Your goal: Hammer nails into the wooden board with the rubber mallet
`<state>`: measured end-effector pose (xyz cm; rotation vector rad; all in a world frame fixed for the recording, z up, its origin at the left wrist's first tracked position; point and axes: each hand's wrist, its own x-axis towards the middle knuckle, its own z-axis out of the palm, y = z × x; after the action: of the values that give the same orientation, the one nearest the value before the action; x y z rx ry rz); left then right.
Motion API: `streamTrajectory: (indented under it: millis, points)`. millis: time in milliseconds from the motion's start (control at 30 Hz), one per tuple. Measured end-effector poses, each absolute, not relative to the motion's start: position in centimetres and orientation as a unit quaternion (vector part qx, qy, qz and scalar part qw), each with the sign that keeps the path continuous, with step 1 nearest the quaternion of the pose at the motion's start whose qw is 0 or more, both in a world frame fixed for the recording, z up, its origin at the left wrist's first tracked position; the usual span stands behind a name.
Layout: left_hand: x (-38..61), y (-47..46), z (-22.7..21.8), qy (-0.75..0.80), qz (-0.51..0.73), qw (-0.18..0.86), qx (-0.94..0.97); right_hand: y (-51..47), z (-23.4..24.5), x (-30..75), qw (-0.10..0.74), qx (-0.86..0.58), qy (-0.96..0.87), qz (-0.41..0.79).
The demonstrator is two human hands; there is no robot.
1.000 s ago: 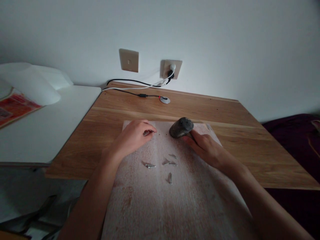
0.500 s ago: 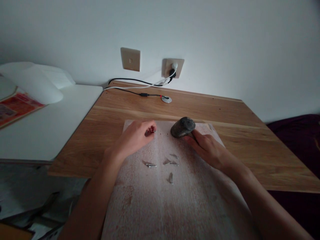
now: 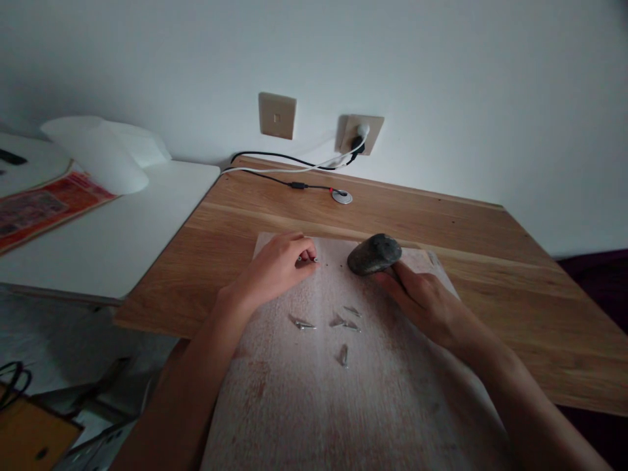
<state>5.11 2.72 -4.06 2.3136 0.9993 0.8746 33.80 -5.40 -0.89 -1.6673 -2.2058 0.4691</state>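
Observation:
My left hand (image 3: 284, 265) rests near the far edge of a pale, worn wooden board (image 3: 314, 405), its fingers pinched on a small silver nail (image 3: 314, 260); most of the nail is hidden by the fingers. My right hand (image 3: 422, 297) is closed around the handle of a mallet. The dark, rounded mallet head (image 3: 375, 254) hovers just right of the left fingertips, apart from them. Several loose silver nails lie on the board between the hands, among them one at the left (image 3: 305, 325) and one nearer me (image 3: 344, 356). Two small dark spots (image 3: 334, 265) mark the board between hand and mallet.
Under the board is a brown wooden table (image 3: 490, 261). Black and white cables (image 3: 294, 170) run along its back to a wall socket (image 3: 363, 134). At left stands a white table (image 3: 161, 216) with a white roll (image 3: 112, 163) and a red printed sheet (image 3: 49, 203).
The whole view has shifted, so things sit farther right in the picture. Both hands keep nearly the same places on the board, still holding the nail and the mallet.

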Motion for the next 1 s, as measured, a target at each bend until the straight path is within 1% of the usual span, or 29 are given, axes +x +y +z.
streamTrajectory:
  millis: [533,700,867,1000]
  points:
    - [5.2,2.7,-4.0,0.376,0.315,0.249,0.835,-5.2,-1.1,34.2,0.174,-0.588,-0.773,0.163]
    - [5.1,2.7,-3.6,0.386,0.292,0.271,0.832,-5.4,0.9,32.5,0.191,-0.569,-0.786,0.145]
    - [5.2,2.5,-3.3,0.402,0.289,0.266,0.827,-5.1,3.1,29.1,0.192,-0.547,-0.793,0.185]
    - [5.0,2.3,-3.0,0.409,0.282,0.277,0.823,-4.3,2.8,28.2,0.162,-0.523,-0.811,0.206]
